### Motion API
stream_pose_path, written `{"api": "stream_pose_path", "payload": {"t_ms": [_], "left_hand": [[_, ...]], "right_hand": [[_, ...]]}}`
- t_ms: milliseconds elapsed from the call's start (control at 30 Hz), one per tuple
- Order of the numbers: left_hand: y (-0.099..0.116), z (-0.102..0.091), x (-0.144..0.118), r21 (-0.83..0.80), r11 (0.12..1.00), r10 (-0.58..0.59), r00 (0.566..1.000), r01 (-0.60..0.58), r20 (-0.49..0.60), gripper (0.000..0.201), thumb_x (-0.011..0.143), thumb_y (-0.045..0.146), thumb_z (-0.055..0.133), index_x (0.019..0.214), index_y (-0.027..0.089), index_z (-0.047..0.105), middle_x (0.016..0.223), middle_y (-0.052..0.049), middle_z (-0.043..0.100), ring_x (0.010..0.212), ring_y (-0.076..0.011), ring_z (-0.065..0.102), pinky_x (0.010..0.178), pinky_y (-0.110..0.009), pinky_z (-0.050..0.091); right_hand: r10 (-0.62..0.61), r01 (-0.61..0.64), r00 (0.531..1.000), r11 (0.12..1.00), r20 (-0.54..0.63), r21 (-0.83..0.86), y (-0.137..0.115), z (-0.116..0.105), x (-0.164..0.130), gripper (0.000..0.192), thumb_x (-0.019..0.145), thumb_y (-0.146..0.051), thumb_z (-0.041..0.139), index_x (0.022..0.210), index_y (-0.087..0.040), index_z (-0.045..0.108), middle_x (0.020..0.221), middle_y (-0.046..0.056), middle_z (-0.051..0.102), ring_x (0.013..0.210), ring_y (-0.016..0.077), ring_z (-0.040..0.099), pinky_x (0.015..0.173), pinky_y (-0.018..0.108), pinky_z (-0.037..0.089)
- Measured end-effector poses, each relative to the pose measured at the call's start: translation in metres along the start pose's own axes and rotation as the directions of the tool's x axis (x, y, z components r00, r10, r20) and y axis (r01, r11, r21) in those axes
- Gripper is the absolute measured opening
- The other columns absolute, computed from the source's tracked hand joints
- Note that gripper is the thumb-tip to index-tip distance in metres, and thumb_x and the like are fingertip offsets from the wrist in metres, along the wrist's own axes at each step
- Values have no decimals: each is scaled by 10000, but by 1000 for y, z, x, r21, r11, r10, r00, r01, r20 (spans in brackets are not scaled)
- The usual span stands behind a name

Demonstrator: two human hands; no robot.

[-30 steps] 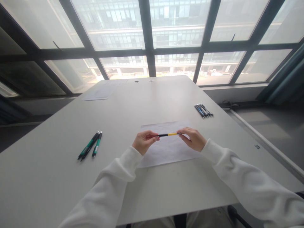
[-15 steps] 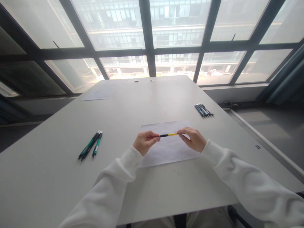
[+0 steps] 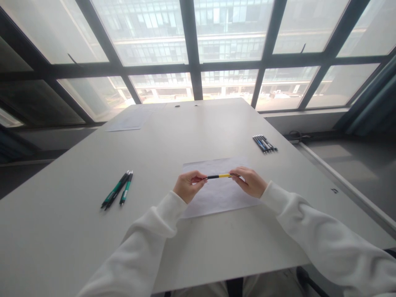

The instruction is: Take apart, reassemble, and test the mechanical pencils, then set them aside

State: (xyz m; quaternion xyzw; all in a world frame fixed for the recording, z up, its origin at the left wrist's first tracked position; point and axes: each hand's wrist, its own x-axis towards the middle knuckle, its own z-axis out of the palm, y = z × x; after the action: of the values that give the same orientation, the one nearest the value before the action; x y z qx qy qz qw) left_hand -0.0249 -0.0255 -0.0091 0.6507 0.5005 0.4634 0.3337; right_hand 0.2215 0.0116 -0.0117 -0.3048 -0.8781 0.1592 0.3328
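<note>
One yellow-and-black pen [image 3: 219, 176] is pinched at its ends by the left hand [image 3: 187, 186] and right hand [image 3: 251, 182], each grip closed on it, above one paper sheet [image 3: 218, 194]. Three green pens [image 3: 118, 194] lie toward the counter's [image 3: 77, 214] left edge; a bunch of dark pens [image 3: 265, 143], too small to count, lies by its right edge.

Both hands' fingers [image 3: 201, 179] pinch yellow-black pen [image 3: 219, 176] above paper [image 3: 216, 198]

a slim yellow-and-black pen [image 3: 219, 176] held level, crosswise, just above a white sheet of paper [image 3: 216, 198], its black end left, yellow barrel right, each end pinched.
</note>
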Motion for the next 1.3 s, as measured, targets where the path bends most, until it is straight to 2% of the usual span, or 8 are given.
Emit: {"api": "stream_pose_path", "payload": {"t_ms": [200,333,567,700,867,1133,1300], "left_hand": [[5,0,0,28,999,-18,1000,17,5,146,659,281,661,718,148,649,726,-49,686,692,-175,647,708,-303,540],[4,0,0,21,1000,-18,1000,17,15,151,659,286,660,718,147,651,717,-47,684,681,-172,644,705,-298,539],[1,0,0,7,1000,-18,1000,18,18,156,655,278,666,723,138,652,713,-47,682,669,-166,641,691,-286,539],[3,1,1,8,1000,-17,1000,17,16,153,651,271,668,717,133,655,714,-51,683,671,-169,643,695,-289,541],[4,2,0,-4,1000,1,1000,0,18,150,658,269,662,723,134,657,723,-51,683,683,-170,643,711,-295,543],[6,0,-1,43,999,6,999,-7,34,151,665,276,650,725,137,658,728,-48,684,681,-165,642,700,-283,541],[6,0,1,58,998,-5,1000,4,27,145,662,269,652,723,138,655,721,-49,683,675,-166,642,686,-281,541]], "right_hand": [[16,-14,997,1000,70,-21,0,3,1,204,880,-205,363,980,-178,539,857,79,609,807,173,554,751,307,444],[38,-35,997,999,65,-40,-1,3,1,187,876,-205,362,1002,-179,498,771,58,586,764,172,549,709,297,441],[62,-54,994,995,90,-87,-4,1,0,159,828,-241,471,970,-169,476,771,56,569,697,163,538,660,286,425],[22,-16,997,996,70,-89,-2,1,1,130,845,-252,458,938,-175,506,790,64,590,706,161,532,686,292,415],[-43,55,994,991,102,-118,-1,-1,3,170,870,-287,424,877,-188,562,778,59,609,734,169,509,699,293,397],[-13,25,993,994,118,-105,-5,-1,4,223,893,-255,360,905,-172,567,812,73,615,775,175,513,736,303,401],[36,-31,995,998,88,-63,-4,1,2,211,829,-260,480,1015,-163,507,755,57,591,750,177,523,700,301,420]]}}
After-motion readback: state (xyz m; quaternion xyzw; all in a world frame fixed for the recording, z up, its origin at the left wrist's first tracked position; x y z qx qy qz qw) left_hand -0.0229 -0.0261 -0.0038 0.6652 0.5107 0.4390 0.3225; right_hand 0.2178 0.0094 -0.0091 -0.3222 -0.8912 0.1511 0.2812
